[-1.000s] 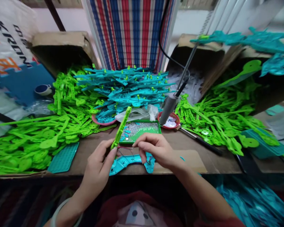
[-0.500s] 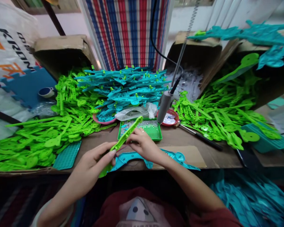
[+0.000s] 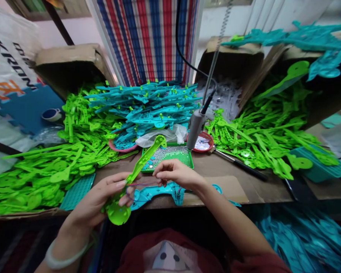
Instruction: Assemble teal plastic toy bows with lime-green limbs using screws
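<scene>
Teal parts (image 3: 147,106) heaped back centre, before striped cloth (image 3: 153,38). Green parts piled left (image 3: 45,167) and right (image 3: 261,136). Green tray (image 3: 192,162) of screws mid-desk, red basket (image 3: 211,141) just beside, electric screwdriver (image 3: 195,127) hanging above. Cardboard box (image 3: 68,57) back left.

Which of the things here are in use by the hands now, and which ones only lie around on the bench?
In use: left hand, gripping the green plastic piece; right hand, pinching the thin wire; teal piece lying below them.

Lying about: green part piles, teal pile, screw tray, hanging tool, blue cup.
</scene>
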`<action>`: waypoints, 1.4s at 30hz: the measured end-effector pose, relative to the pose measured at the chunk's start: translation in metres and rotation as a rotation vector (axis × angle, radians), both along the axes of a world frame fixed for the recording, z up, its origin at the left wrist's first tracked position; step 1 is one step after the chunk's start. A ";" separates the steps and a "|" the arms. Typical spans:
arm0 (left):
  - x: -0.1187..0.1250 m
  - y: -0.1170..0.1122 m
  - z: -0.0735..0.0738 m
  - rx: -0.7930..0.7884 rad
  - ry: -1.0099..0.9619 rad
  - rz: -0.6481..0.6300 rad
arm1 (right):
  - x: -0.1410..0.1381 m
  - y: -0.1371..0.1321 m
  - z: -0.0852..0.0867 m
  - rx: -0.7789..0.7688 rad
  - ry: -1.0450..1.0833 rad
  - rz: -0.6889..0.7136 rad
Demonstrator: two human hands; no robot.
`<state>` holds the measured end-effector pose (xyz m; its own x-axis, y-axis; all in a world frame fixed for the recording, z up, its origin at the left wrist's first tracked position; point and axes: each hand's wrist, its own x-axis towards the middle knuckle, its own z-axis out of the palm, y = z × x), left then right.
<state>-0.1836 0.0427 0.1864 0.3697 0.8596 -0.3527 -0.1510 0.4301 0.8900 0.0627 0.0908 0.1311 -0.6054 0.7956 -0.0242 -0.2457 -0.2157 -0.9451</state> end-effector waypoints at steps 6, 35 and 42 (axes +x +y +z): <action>0.007 0.011 -0.009 0.075 0.215 -0.109 | 0.004 0.010 -0.008 -0.090 0.164 -0.163; 0.049 -0.031 -0.031 0.730 0.686 -0.029 | 0.022 -0.017 0.033 1.155 -0.480 -0.461; 0.067 -0.027 -0.031 0.480 0.612 -0.112 | 0.002 -0.043 0.015 0.975 -0.479 -0.643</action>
<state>-0.1162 0.0160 0.1556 0.3232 0.9385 -0.1216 0.4478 -0.0385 0.8933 0.0642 0.0474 0.1463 -0.1961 0.7533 0.6278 0.3631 0.6505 -0.6671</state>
